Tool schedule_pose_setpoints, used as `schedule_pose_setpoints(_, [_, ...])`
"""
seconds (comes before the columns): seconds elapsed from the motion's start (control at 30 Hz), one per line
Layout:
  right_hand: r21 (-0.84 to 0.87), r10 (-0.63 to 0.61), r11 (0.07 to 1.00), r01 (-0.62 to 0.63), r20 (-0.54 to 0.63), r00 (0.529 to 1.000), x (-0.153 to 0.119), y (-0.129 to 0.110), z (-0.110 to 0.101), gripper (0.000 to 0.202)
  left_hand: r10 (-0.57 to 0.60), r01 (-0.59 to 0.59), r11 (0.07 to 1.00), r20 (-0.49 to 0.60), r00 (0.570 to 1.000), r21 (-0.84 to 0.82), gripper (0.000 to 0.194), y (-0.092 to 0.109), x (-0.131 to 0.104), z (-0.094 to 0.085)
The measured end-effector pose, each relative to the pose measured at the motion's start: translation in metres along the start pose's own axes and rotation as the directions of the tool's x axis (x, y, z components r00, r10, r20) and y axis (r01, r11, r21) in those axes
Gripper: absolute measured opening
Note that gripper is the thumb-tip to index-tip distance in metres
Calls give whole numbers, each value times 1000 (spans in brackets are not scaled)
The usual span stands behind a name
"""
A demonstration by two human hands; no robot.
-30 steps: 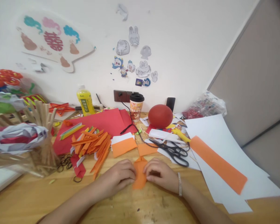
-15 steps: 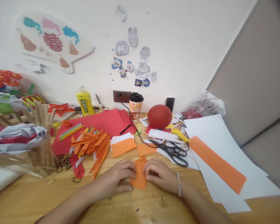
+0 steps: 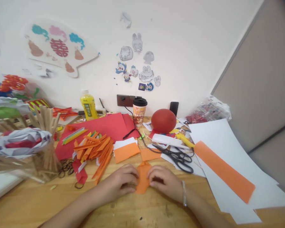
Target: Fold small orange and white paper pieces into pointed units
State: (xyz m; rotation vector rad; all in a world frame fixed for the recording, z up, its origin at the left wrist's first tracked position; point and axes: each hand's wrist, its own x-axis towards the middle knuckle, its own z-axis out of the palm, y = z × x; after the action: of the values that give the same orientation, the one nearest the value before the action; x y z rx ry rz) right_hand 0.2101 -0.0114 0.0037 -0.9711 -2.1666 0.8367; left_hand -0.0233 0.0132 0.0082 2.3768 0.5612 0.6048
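Observation:
A small piece of folded orange paper (image 3: 142,179) lies on the wooden table between my hands, its top end folded to a blunt point. My left hand (image 3: 122,182) grips its left edge, fingers curled over the paper. At the opposite edge my right hand (image 3: 161,180), with a bracelet at the wrist, pinches the paper between thumb and fingers. Just beyond lie folded orange sheets (image 3: 126,152) on white paper. Black-handled scissors (image 3: 180,158) rest to the right of them. A heap of folded orange strips (image 3: 95,147) sits beyond my left hand.
Far left stands a clear container of wooden sticks (image 3: 44,152). At the back are a yellow drink bottle (image 3: 89,106), a lidded paper cup (image 3: 139,112) and a red balloon (image 3: 163,121). A yellow glue gun (image 3: 185,140) lies near white sheets (image 3: 218,136) with an orange strip (image 3: 224,171).
The whole view has shifted slightly, so things appear a little lower and to the right. Both hands remain at the orange paper, with only slight finger movement.

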Motion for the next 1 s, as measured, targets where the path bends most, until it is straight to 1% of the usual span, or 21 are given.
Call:
schedule_pose_setpoints(0.07, [69, 39, 997, -37, -37, 999, 0, 3, 0, 13, 14, -14, 1000, -22, 1000, -1, 11, -1, 0, 1])
schedule_pose_setpoints(0.17, [193, 139, 974, -123, -71, 988, -1, 8, 4, 15, 8, -7, 1000, -29, 1000, 24, 7, -3, -1, 1])
schedule_pose_setpoints(0.23, [326, 201, 930, -170, -65, 978, -1, 10, 7, 18, 15, -14, 999, -19, 1000, 52, 12, -2, -1, 1])
schedule_pose_setpoints(0.3, [445, 236, 873, -197, -34, 971, 0, 10, 10, 21, 34, -31, 995, -26, 999, 92, 17, 0, -1, 1])
schedule_pose_setpoints(0.37, [506, 248, 836, -210, -7, 969, 0, 9, 12, 24, 55, -46, 988, -53, 997, 145, 10, 3, -1, 2])
schedule_pose_setpoints(0.4, [516, 250, 830, -213, -2, 968, 0, 7, 12, 24, 67, -55, 984, -66, 996, 172, 6, 4, -1, 2])
schedule_pose_setpoints(0.47, [489, 242, 847, -206, -9, 970, 0, 5, 12, 22, 99, -80, 972, -78, 992, 221, 9, 6, -1, 2])
schedule_pose_setpoints(0.6, [282, 173, 948, -150, -58, 983, 0, 2, 10, 15, 140, -117, 957, -70, 988, 267, 13, 7, -1, 3])
schedule_pose_setpoints(0.67, [230, 163, 963, -142, -74, 984, 0, 2, 9, 14, 145, -125, 952, -52, 988, 278, 16, 7, 0, 4])
schedule_pose_setpoints(0.73, [257, 186, 953, -160, -81, 979, 0, 3, 10, 15, 152, -142, 949, -16, 988, 282, 17, 8, 0, 4])
schedule_pose_setpoints(0.83, [387, 248, 899, -205, -63, 967, 0, 4, 11, 20, 178, -180, 946, 31, 984, 270, 20, 8, 1, 3])
schedule_pose_setpoints(0.9, [474, 291, 848, -237, -42, 956, 0, 4, 11, 26, 198, -195, 937, 20, 980, 288, 25, 8, 1, 2])
schedule_pose_setpoints(1.0, [537, 330, 801, -265, -27, 943, 0, 2, 10, 33, 226, -198, 910, -35, 973, 364, 19, 11, 2, 3])
